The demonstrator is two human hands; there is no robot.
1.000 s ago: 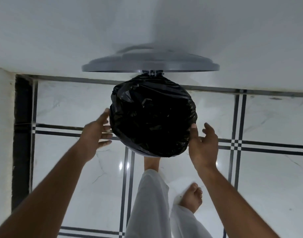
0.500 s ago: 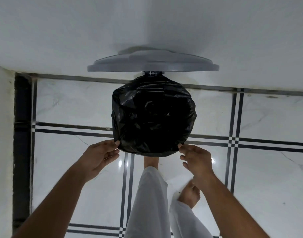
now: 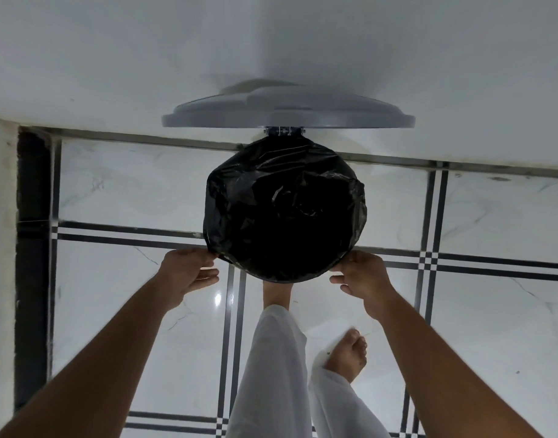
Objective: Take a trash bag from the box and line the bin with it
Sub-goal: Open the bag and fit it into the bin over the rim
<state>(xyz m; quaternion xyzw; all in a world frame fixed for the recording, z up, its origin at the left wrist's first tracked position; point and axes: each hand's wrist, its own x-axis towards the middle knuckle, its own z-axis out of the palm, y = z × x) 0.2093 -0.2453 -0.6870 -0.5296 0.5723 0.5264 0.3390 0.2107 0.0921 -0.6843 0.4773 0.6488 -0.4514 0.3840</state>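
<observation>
A black trash bag [image 3: 284,213] is stretched over the round mouth of the bin, covering its rim, and I look straight down into its dark inside. The bin's grey lid [image 3: 287,112] stands raised behind it against the white wall. My left hand [image 3: 186,273] pinches the bag's edge at the near-left of the rim. My right hand [image 3: 360,276] pinches the bag's edge at the near-right. The bin's body is hidden under the bag. No box is in view.
My foot [image 3: 276,295] rests at the bin's base, under its near edge; my other foot [image 3: 347,355] stands back on the white tiled floor [image 3: 492,311]. A white wall [image 3: 271,42] rises behind the bin and another on the left.
Both hands came down from the bin's sides to its near edge and took hold of the bag's edge. My rear foot shifted slightly.
</observation>
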